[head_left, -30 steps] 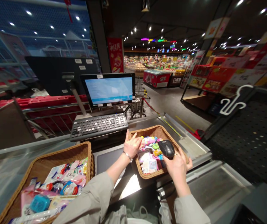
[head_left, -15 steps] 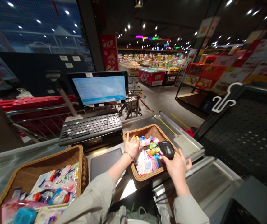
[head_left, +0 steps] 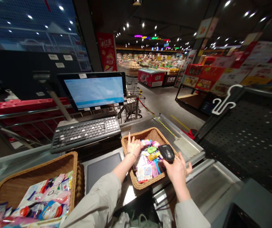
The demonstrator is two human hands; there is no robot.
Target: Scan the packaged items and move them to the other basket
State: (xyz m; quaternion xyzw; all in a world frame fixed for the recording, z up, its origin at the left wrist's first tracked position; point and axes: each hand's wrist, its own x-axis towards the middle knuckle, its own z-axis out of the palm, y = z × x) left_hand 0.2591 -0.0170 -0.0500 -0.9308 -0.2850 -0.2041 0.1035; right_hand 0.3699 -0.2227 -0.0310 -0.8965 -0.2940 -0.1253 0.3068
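Head view: a black handheld scanner [head_left: 166, 152] is being gripped in the right hand [head_left: 177, 171], with the fingers wrapped around it. It is being held over the near right of a wicker basket [head_left: 136, 185]. The left hand [head_left: 134, 146] is being rested, one finger raised, on the small coloured packets [head_left: 147, 164] at the basket's far left. Whether a packet is being pinched cannot be told.

The packets appear to be being picked through for scanning. A single one would need to be lifted free and its code turned toward the scanner. A clean pick is being hindered by the overlapping pile.

Just left, a dark pad [head_left: 101, 167] is being carried on the counter [head_left: 197, 190]. Farther off, a keyboard [head_left: 85, 133] and monitor [head_left: 94, 90] are being shown, and a second basket [head_left: 31, 167] at near left.
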